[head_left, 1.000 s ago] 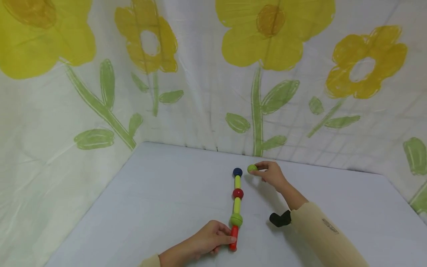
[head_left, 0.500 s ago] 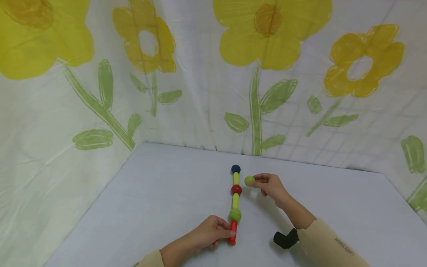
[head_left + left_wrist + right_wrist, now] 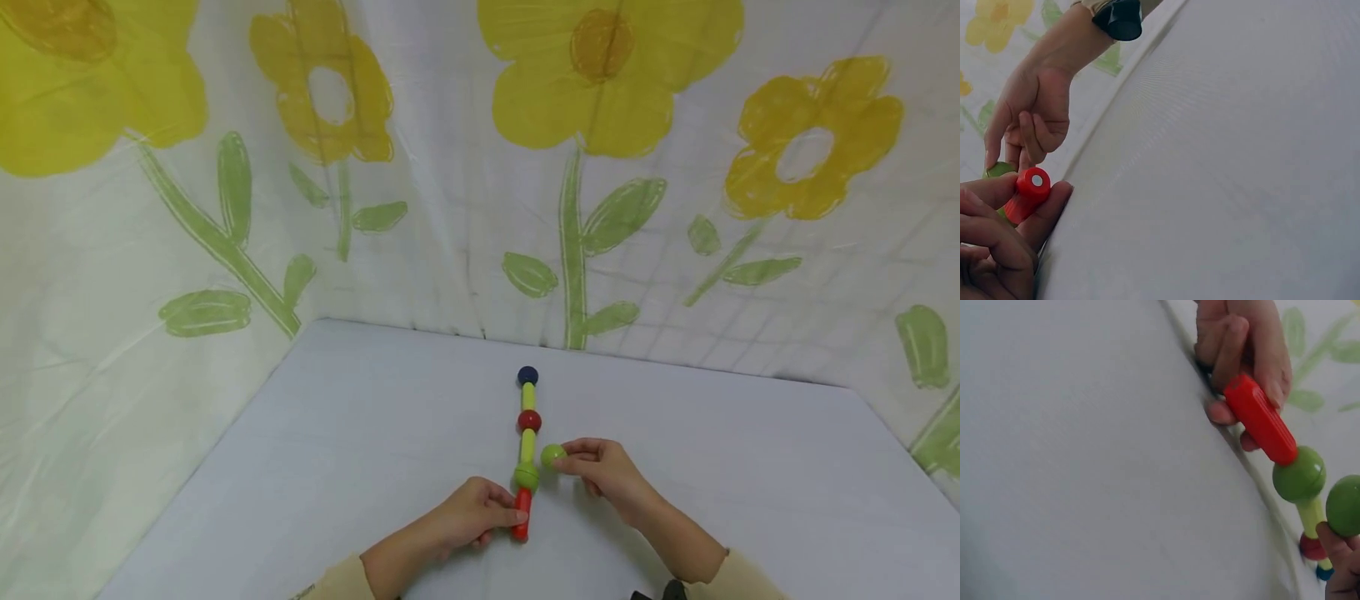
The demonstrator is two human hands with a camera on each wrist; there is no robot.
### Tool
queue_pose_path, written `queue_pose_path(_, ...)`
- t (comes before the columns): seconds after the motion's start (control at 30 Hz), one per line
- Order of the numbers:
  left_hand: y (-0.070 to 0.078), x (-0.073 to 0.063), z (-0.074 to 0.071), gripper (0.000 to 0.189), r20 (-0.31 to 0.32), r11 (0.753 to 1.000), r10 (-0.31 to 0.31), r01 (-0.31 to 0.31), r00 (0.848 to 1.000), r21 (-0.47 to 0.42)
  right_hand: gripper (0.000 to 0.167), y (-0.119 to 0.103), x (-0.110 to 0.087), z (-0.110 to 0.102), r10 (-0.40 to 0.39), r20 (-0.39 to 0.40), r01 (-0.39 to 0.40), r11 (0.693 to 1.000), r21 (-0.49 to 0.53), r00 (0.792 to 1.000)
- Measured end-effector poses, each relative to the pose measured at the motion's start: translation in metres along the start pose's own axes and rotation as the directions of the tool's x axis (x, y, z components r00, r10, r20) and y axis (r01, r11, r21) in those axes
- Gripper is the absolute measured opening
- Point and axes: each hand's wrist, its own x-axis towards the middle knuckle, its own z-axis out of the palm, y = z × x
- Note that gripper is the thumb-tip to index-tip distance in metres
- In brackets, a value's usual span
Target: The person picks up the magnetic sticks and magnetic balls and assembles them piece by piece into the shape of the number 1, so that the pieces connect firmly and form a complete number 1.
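My left hand (image 3: 472,515) pinches a red rod (image 3: 522,513) between thumb and fingers. The rod is the near end of a straight chain of toy rods and balls. Beyond it come a green ball (image 3: 527,476), a yellow rod (image 3: 528,447), a red ball (image 3: 529,421), another yellow rod and a dark blue ball (image 3: 528,376). My right hand (image 3: 609,473) pinches a loose green ball (image 3: 553,456) just right of the chain's green ball. In the left wrist view, the red rod's end (image 3: 1037,180) shows a round silvery disc.
The chain lies over a white table (image 3: 360,400). Behind the table hangs a white sheet (image 3: 450,250) printed with yellow flowers. A black wrist camera (image 3: 672,591) sits at the right sleeve, at the bottom edge of the head view.
My right hand has brought the loose green ball nearer to me, from beside the blue ball to beside the chain's green ball. The left hand keeps its grip on the red rod.
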Motion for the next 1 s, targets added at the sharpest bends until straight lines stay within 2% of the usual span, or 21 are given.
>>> queue_pose_path(0.23, 0.001, 0.0, 0.0, 0.02, 0.008, 1.0, 0.007, -0.007, 1.0, 0.001, 0.05, 0.009, -0.023, 0.009, 0.043, 0.071, -0.046, 0.998, 0.036, 0.997)
queue_pose_path(0.5, 0.002, -0.002, -0.001, 0.021, 0.016, 0.999, 0.038, -0.037, 0.999, -0.02, 0.047, 0.022, -0.043, 0.022, 0.066, 0.17, -0.076, 0.996, 0.051, 0.983)
queue_pose_path(0.87, 0.0, 0.0, 0.0, 0.02, 0.003, 0.999, 0.027, -0.027, 1.0, -0.024, 0.046, 0.034, -0.056, 0.033, 0.126, 0.224, -0.14, 0.989, 0.048, 0.966)
queue_pose_path(1.0, 0.0, 0.0, 0.0, 0.021, 0.005, 0.999, 0.037, -0.037, 0.999, -0.035, 0.046, 0.035, -0.06, 0.035, 0.15, 0.264, -0.167, 0.985, 0.044, 0.953)
